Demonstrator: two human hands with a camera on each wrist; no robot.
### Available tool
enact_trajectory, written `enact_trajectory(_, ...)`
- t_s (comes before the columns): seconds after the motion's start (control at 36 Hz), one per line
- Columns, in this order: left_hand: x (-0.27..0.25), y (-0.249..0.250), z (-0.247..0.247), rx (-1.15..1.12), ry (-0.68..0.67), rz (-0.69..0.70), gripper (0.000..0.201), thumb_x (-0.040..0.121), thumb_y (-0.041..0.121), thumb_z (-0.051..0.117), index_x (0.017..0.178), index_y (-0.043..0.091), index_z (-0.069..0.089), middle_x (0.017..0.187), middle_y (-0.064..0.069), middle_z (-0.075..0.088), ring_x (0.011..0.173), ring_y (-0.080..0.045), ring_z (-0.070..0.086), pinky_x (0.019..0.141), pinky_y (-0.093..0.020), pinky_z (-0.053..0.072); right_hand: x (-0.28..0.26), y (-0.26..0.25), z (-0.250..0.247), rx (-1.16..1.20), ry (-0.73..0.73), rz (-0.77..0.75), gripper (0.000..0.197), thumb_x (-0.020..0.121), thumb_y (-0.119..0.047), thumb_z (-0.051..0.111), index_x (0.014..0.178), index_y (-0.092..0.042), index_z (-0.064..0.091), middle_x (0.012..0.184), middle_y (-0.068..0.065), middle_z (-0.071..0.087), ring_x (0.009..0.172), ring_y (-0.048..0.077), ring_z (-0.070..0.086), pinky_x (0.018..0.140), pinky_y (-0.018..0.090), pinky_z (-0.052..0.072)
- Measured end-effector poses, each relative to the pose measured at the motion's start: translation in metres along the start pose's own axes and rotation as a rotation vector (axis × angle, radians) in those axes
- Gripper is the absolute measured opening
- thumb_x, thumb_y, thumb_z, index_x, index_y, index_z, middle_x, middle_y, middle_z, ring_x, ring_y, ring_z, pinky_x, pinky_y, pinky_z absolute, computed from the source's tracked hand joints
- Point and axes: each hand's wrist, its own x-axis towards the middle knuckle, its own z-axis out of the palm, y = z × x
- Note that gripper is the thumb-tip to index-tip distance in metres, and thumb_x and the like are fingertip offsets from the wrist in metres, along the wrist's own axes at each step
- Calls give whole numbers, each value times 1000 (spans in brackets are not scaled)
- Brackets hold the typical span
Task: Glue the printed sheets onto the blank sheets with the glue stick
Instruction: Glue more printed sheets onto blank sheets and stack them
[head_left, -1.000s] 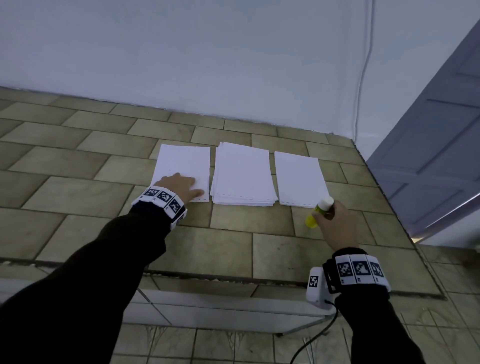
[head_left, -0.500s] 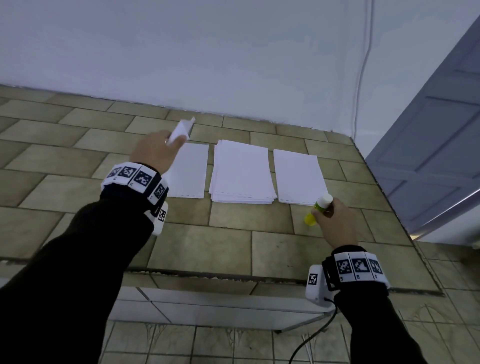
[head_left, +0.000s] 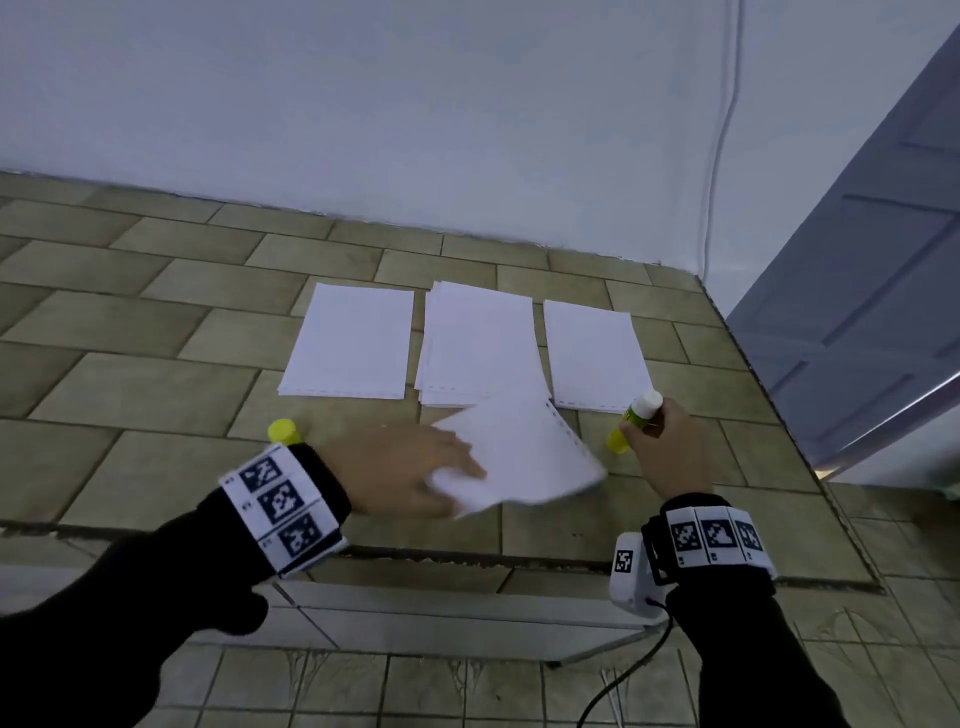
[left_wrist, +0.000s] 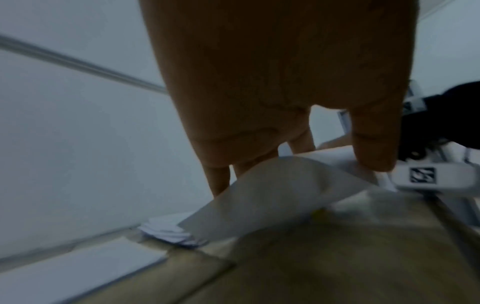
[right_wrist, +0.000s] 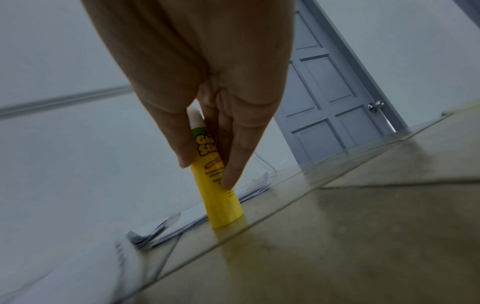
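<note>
Pinching a sheet (head_left: 524, 457) near the floor's (head_left: 156, 384) front edge, the left hand (head_left: 400, 475) had fingers curled on it while the right hand (head_left: 670, 457) gripped the uncapped glue stick (head_left: 636, 423).

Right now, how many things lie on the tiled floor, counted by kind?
Paper groups lying flat: 3, the left sheet, the middle stack, the right sheet
Loose sheet in the left hand: 1
Glue stick: 1
Yellow cap: 1
Total: 6
</note>
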Motion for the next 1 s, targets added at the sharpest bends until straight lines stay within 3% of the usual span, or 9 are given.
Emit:
enact_trajectory(0.11, -7, -10, 26, 153, -129, -81, 54, 93, 50, 55, 144, 41, 39, 162, 6, 20, 150, -10, 4, 121, -37, 3, 2, 2, 1, 5, -9, 11, 32, 89, -9, 64, 118, -1, 55, 113, 17, 63, 98, 24, 57, 77, 28, 37)
enact_trajectory(0.25, -15, -21, 38, 210, -167, -61, 62, 93, 36, 57, 148, 42, 29, 164, 6, -3, 142, -6, -24, 118, -43, -11, 2, 4, 1, -8, -9, 5, 34, 85, -3, 67, 117, -1, 56, 113, 15, 64, 106, 29, 60, 80, 30, 42)
enact_trajectory(0.33, -20, -27, 40, 111, -114, -81, 65, 88, 42, 55, 148, 41, 29, 162, 9, -6, 142, -5, -24, 122, -40, -6, 2, 6, 2, -6, -12, -8, 35, 82, 0, 69, 116, 0, 57, 112, 17, 64, 106, 30, 61, 82, 31, 44)
enact_trajectory(0.47, -28, -25, 43, -64, 60, -287, 99, 70, 88, 18, 153, 34, 18, 163, 10, 1, 144, 2, -9, 122, -31, 0, 1, 8, 2, 2, -20, -22, 35, 81, 0, 70, 114, 0, 58, 110, 17, 65, 102, 29, 61, 81, 32, 46)
enact_trajectory(0.56, -24, -24, 52, -58, 113, -421, 95, 81, 84, 10, 155, 25, 12, 164, 6, -1, 149, -7, -8, 122, -37, 4, 1, 9, 1, 12, -33, -20, 36, 82, -1, 70, 115, -1, 57, 111, 16, 64, 98, 25, 59, 80, 31, 44)
enact_trajectory(0.67, -12, -30, 70, 38, 174, -427, 123, 57, 90, -23, 156, 24, 7, 164, 5, -6, 149, -10, -14, 121, -42, -1, 1, 10, 1, 15, -40, -23, 36, 82, -1, 69, 116, -1, 56, 111, 16, 64, 93, 20, 55, 80, 30, 43)
enact_trajectory(0.81, -4, -40, 80, 186, 205, -370, 110, 69, 84, -21, 156, 27, 15, 164, 8, -1, 150, -12, -12, 120, -46, -5, 2, 10, 3, 22, -46, -20, 36, 82, -1, 69, 116, -1, 56, 110, 16, 64, 96, 22, 57, 82, 31, 44)
enact_trajectory(0.92, -10, -46, 81, 163, 275, -331, 88, 80, 75, 8, 152, 28, 26, 163, 9, 7, 148, -7, -10, 121, -46, -5, 3, 11, 3, 32, -58, -21, 37, 82, -2, 69, 117, -2, 55, 111, 15, 63, 99, 24, 59, 82, 31, 44)
enact_trajectory(1.0, -16, -49, 78, 137, 278, -318, 86, 78, 73, 15, 150, 29, 30, 163, 11, 9, 148, -6, -8, 121, -44, -5, 3, 13, 3, 45, -78, -1, 42, 85, -4, 68, 124, -4, 52, 117, 14, 62, 102, 25, 60, 84, 32, 45)
